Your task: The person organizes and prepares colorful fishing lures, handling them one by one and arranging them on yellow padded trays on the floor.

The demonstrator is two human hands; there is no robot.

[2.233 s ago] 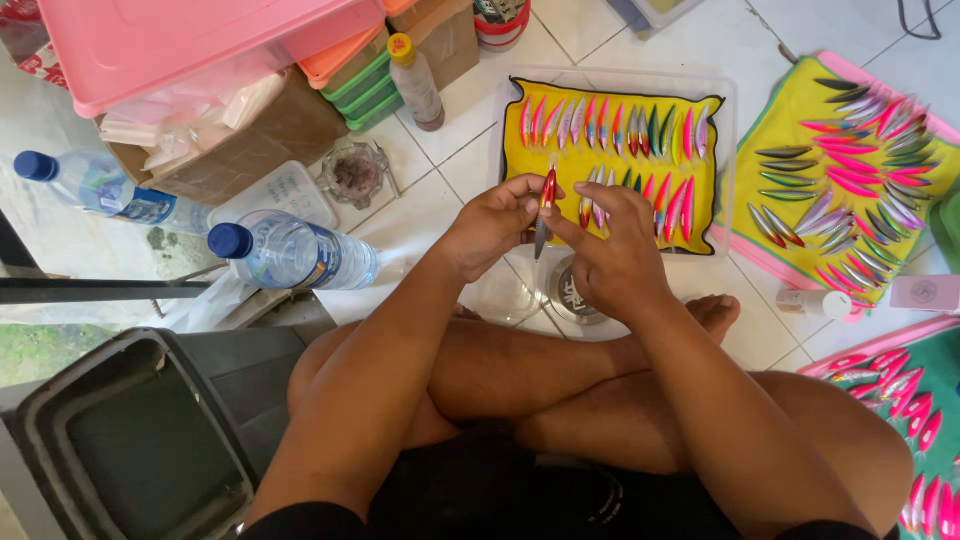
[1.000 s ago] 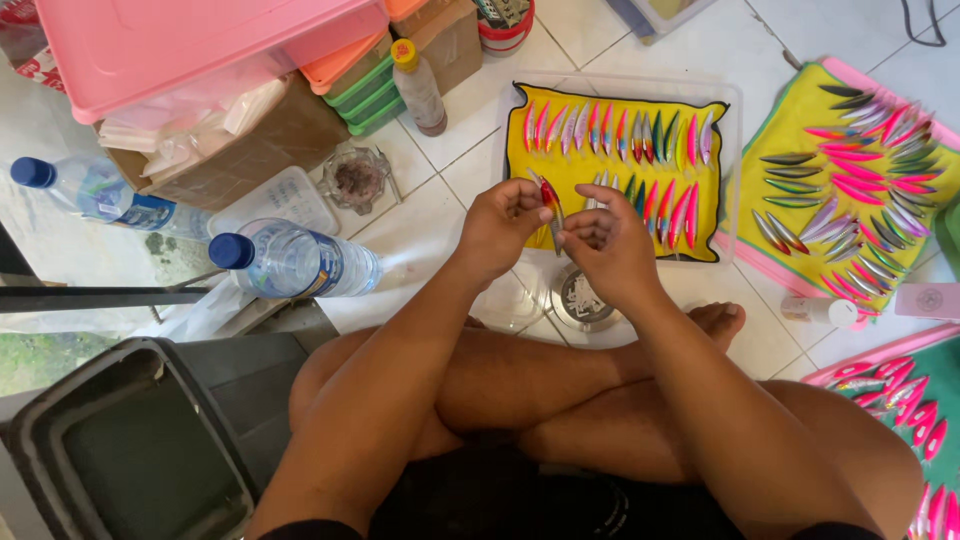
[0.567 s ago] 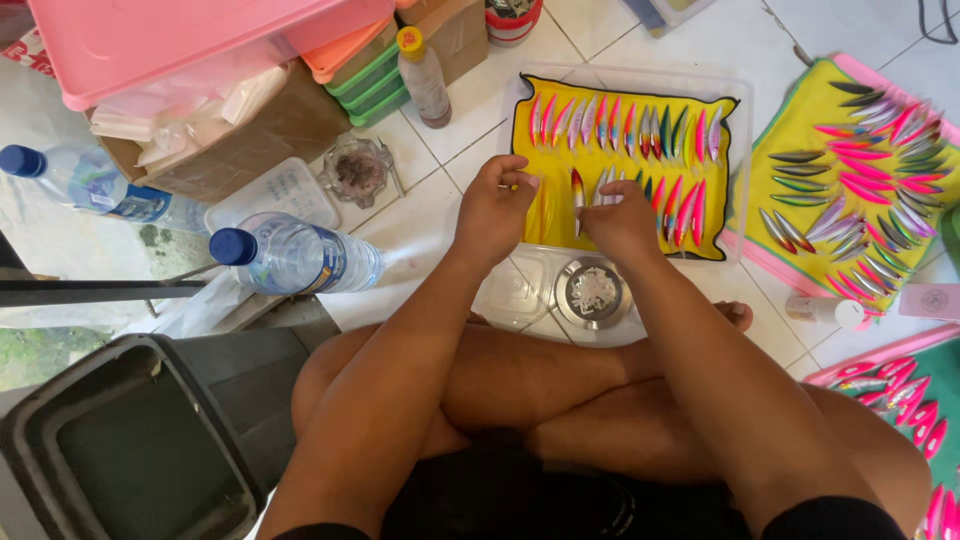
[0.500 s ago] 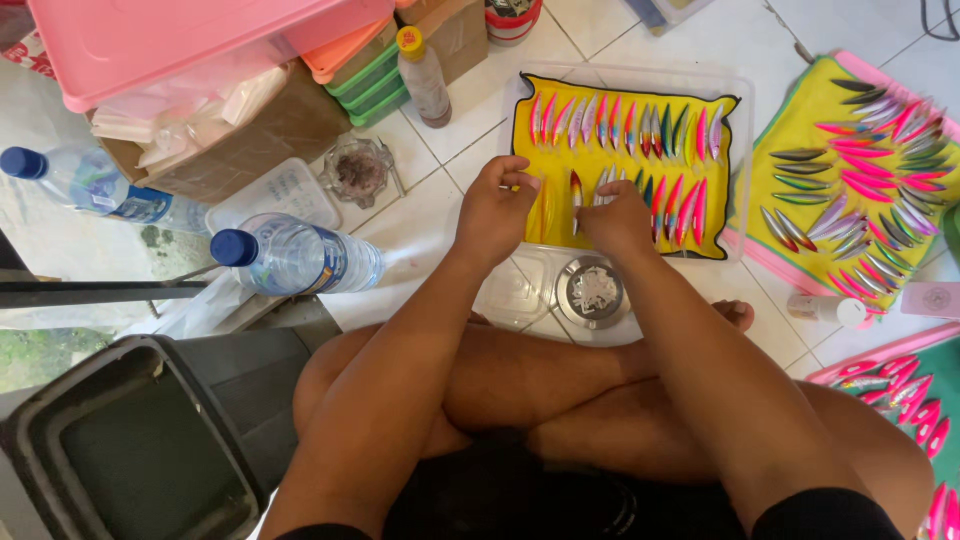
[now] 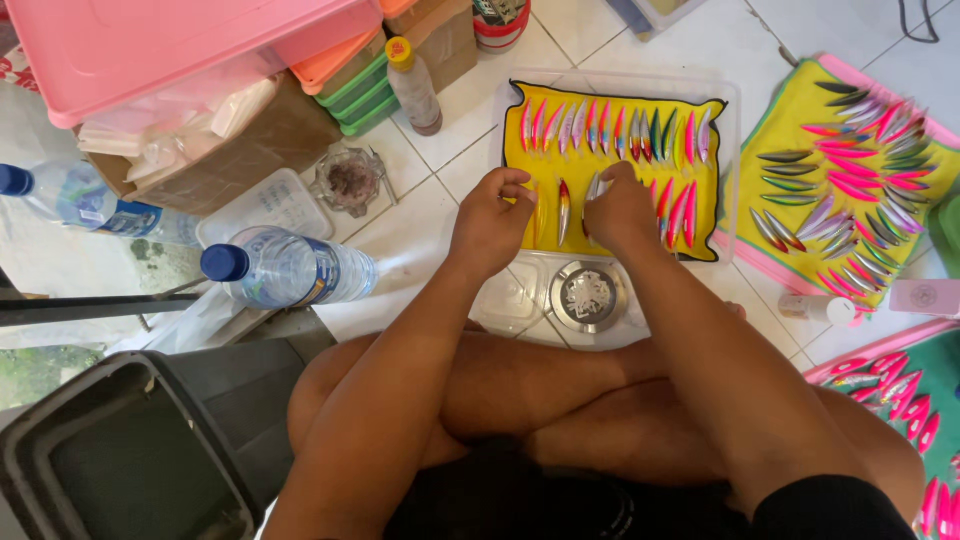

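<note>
Head view is showing a person sitting cross-legged on a white tiled floor, both hands reaching over a clear tray (image 5: 728, 150) lined with a yellow mat (image 5: 520, 135). The left hand (image 5: 490, 220) is resting at the mat's left edge, fingers curled with thumb and forefinger meeting; it may be pinching something small, but I cannot tell from here. The right hand (image 5: 618, 210) is lying over the lower row of lures, fingertips bent down onto them, and whether it is gripping one is hidden by the hand itself. Between the two hands a red-and-silver lure (image 5: 564, 211) is lying on the mat, upright along the row, touched by neither hand. Above it an upper row of lures (image 5: 615, 130) in pink, silver and green is lying side by side.

Just below the tray a round metal dish (image 5: 588, 297) is holding small white pieces, sitting in a clear plastic lid (image 5: 508, 300). To the left a water bottle (image 5: 285, 270) with a blue cap is lying on its side, with a second bottle (image 5: 85, 200) further left. A pink bin lid (image 5: 180, 45) is covering boxes at the top left. On the right a second yellow mat (image 5: 850, 170) is carrying more lures, well apart from the hands.
</note>
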